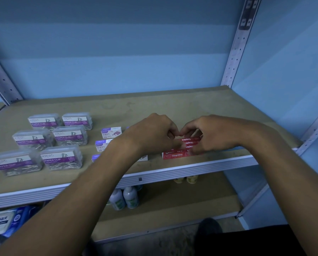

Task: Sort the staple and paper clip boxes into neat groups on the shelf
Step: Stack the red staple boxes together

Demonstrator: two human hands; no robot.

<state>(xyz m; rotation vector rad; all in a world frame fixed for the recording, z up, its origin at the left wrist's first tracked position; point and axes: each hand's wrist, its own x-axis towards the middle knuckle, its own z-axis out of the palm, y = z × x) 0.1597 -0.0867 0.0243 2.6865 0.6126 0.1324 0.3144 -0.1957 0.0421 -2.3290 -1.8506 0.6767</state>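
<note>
Several clear paper clip boxes [62, 159] with purple labels stand in two columns at the left of the shelf [154, 106]. In the middle lie white and purple staples boxes [111, 132], partly hidden by my left forearm. Red staples boxes [188, 139] are bunched at the right front, and one red box [173, 155] lies nearest the edge. My left hand [154, 133] has curled fingers, and its thumb is against the red boxes. My right hand [211, 135] curls over the red boxes from the right, covering part of them.
The shelf's metal front edge [191, 169] runs just below the red boxes. A perforated upright [235, 52] rises at the back right. The lower shelf holds white bottles [130, 197], small yellowish containers [191, 180] and packs [1, 221] at the left.
</note>
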